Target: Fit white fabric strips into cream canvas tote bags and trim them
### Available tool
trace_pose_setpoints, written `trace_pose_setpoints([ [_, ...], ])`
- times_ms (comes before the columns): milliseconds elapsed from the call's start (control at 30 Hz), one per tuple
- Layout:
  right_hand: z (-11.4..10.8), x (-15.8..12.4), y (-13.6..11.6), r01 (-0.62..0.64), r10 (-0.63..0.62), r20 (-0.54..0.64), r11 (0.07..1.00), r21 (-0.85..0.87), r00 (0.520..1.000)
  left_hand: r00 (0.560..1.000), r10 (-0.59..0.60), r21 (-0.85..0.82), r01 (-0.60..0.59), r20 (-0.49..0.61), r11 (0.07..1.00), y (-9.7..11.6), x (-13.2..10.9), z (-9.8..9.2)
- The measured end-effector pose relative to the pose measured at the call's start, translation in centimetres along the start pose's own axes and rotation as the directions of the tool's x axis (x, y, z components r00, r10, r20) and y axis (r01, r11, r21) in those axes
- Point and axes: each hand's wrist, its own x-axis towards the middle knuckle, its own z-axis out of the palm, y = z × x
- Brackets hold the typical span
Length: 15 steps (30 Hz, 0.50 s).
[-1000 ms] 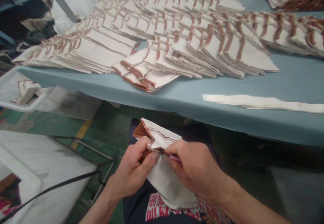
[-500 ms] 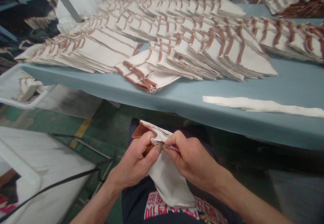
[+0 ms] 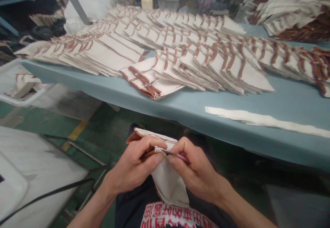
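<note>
Head view: left hand [image 3: 131,166] pinches a brown-trimmed canvas pouch [image 3: 167,183], right hand [image 3: 196,169] tightly grips a pink-handled tool [image 3: 177,155]; red lettering [image 3: 175,217] on the dark T-shirt [image 3: 126,207] is unreadable.

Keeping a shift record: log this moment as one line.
left hand: holds cloth piece | right hand: holds pink tool at its edge | table: rows of cloth pieces

A cream canvas pouch [image 3: 168,183] with brown-bound edges hangs in a soft fold, its brown inner face showing at the top corner, a slim pink-handled metal pick [image 3: 177,155] lying with its tip at the folded top edge.
</note>
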Motion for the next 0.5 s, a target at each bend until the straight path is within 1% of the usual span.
trace_pose_setpoints([
  [67,0.0,-0.3,-0.1,-0.031,0.031,0.021,0.999,0.011,0.999,0.997,0.072,0.065,-0.075,0.040,0.995,-0.2,0.0,-0.2],
  [167,-0.1,-0.6,-0.2,-0.059,0.058,0.049,0.998,0.013,0.997,0.994,0.098,0.061,-0.101,0.046,0.993,-0.2,0.0,-0.2],
  [233,-0.3,-0.7,-0.3,-0.070,0.070,0.068,0.998,0.002,0.995,0.995,0.082,0.045,-0.085,0.050,0.995,0.0,0.0,-0.2],
  [300,-0.5,-0.7,-0.6,-0.102,0.104,0.099,0.995,-0.021,0.990,0.995,0.059,0.057,-0.063,0.078,0.996,0.3,0.0,-0.3],
  [400,-0.8,-0.9,-1.1,-0.177,0.185,0.153,0.982,-0.059,0.971,0.985,0.016,0.094,-0.032,0.169,0.995,0.7,0.1,-0.6],
  [500,-1.0,-1.2,-1.5,-0.229,0.240,0.191,0.970,-0.078,0.952,0.966,-0.024,0.089,0.001,0.259,0.996,0.9,0.2,-0.8],
])
